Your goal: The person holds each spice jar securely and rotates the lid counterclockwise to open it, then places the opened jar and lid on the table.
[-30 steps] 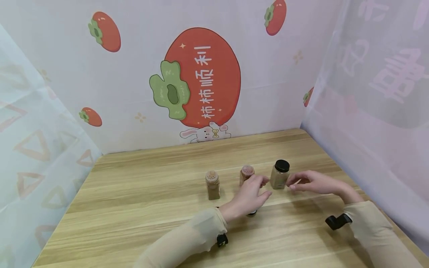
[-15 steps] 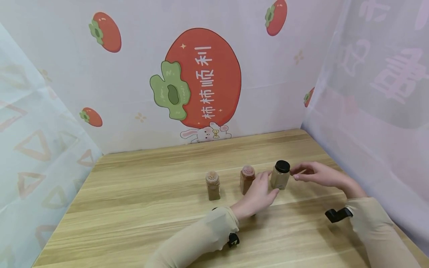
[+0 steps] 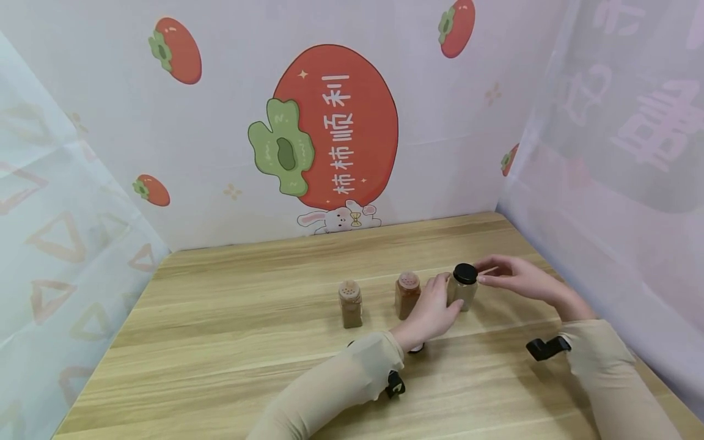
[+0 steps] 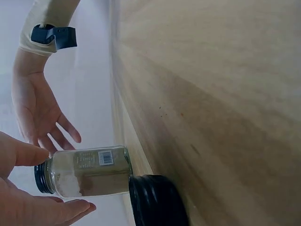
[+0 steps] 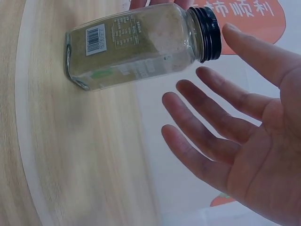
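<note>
1. Farthest left, a brown-powder jar [image 3: 351,310], clear and square-sided, stands upright on the smooth, streaky wood-grain surface [image 3: 236,311]; its round, pale cap is pierced with small holes.
2. Next comes a reddish jar [image 3: 406,299] of similar boxy shape, with a pinkish perforated cap, standing just beside the left hand [image 3: 431,310].
3. That hand's thumb and fingers bracket the black-lidded jar [image 3: 467,296]; I cannot tell whether they grip it. Low in the left wrist view looms a ribbed black lid [image 4: 157,200].
4. The bracketed jar stands upright on the surface, glossy and flat-walled, with beige powder, a barcode label and a ribbed, round screw lid.
5. Rightmost, the right hand [image 3: 517,281] holds nothing, fingers loosely spread near that lid.
</note>
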Motion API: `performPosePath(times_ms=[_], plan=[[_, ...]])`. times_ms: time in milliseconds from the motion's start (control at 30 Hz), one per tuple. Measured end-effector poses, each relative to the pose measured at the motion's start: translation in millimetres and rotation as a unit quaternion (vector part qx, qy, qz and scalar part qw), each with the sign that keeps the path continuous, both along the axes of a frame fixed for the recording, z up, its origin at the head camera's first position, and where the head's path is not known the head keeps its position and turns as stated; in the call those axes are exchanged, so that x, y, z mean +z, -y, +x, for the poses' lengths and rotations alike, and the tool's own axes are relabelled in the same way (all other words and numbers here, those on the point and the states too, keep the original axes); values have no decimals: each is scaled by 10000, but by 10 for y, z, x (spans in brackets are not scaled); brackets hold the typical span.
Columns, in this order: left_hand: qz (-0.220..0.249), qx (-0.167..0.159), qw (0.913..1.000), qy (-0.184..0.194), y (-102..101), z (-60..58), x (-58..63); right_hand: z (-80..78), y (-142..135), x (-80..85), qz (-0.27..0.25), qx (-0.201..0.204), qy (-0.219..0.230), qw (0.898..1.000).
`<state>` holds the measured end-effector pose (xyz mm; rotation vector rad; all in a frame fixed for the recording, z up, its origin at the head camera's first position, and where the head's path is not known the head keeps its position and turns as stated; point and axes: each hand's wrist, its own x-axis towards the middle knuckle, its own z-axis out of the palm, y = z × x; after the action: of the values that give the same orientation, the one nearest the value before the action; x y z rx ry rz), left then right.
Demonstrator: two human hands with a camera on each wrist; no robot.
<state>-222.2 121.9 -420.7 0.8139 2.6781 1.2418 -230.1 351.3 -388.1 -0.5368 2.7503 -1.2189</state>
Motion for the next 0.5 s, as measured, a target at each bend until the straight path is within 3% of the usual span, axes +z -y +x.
performPosePath(times_ms=[500], plan=[[-62, 456, 9987, 237, -183, -107, -22, -107, 90, -39, -128, -181, -100, 9997]])
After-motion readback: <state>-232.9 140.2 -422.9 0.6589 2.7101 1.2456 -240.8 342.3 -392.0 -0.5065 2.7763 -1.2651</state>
